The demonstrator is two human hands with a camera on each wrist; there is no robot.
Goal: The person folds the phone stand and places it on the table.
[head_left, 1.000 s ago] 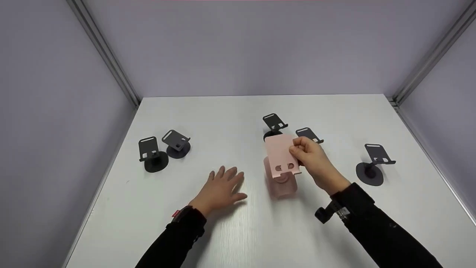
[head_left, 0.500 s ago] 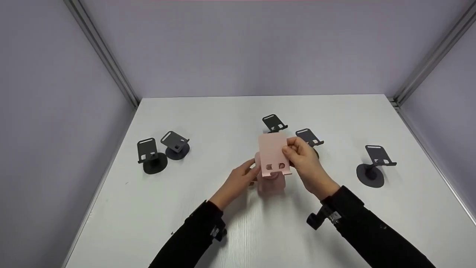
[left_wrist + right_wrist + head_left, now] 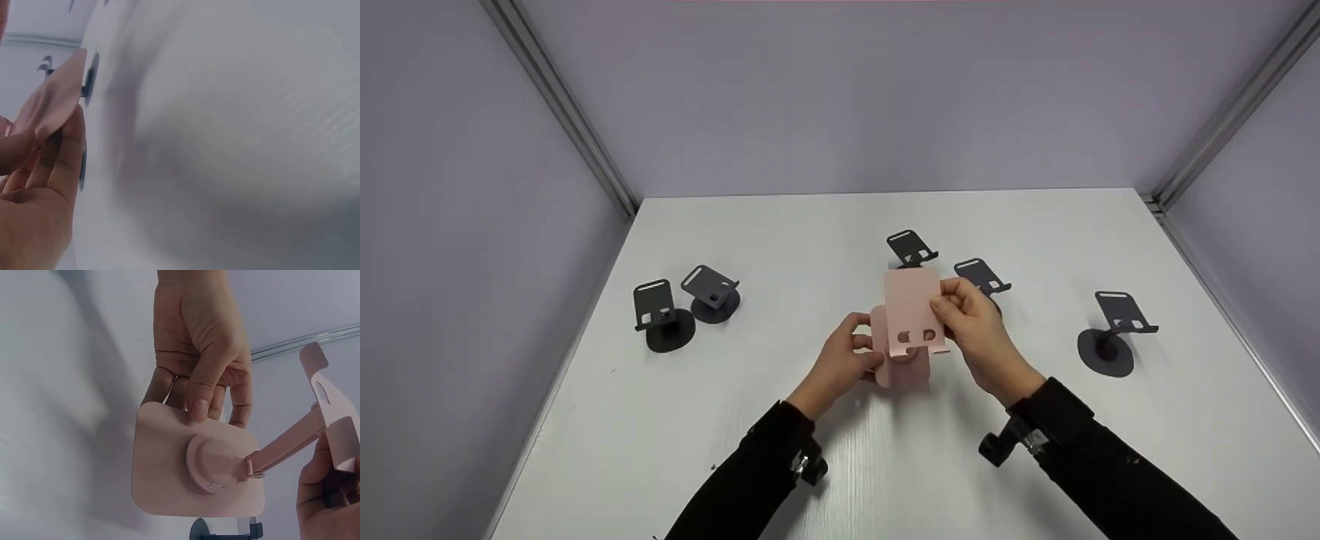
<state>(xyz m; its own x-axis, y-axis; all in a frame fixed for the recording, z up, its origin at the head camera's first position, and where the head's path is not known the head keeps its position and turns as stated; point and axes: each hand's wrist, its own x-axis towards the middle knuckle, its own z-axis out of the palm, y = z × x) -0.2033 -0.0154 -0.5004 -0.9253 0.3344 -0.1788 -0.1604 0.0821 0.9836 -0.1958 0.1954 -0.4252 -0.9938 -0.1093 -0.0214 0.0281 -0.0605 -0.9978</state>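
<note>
Left hand (image 3: 838,361) pinches the base plate (image 3: 163,467), right hand (image 3: 979,330) the upper plate (image 3: 911,300); pink metal-looking hinged phone stand (image 3: 913,319) is between them, neither hand nearer, off the white flat table (image 3: 622,450); plates' long axes run roughly away from the person; dark-grey slotted stands (image 3: 1120,309) sit beyond and either side.

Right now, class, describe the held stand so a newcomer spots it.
Find the white table, then the left hand and right hand over its middle. They hold the stand. It alone is pink; the five other stands are dark.
</note>
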